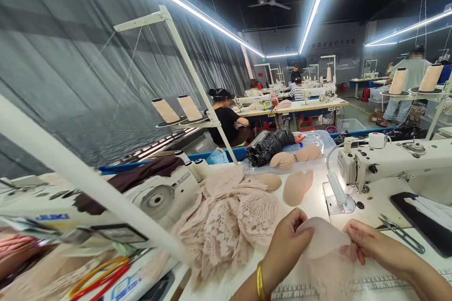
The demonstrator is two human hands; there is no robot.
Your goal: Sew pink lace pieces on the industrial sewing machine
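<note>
- Lace heap [229, 221]: soft, limp, pale pink, piled on the tabletop [314, 200] left of the hands.
- Left hand [286, 244]: fingers pinched shut on the cup piece's [323, 240] left edge.
- Cup piece: light, thin, pliable; probably best taken by its edges.
- Right hand [367, 242]: fingers closed on its right edge.
- Snips [400, 232]: lying near, untouched.

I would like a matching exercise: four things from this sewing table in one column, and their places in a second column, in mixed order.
1. foam cup
2. lace pile
3. thread snips
4. black bag

a. far edge of the table
b. between left hand and right hand
c. right of the right hand
d. left of the left hand

Pairs: 1-b, 2-d, 3-c, 4-a
</note>
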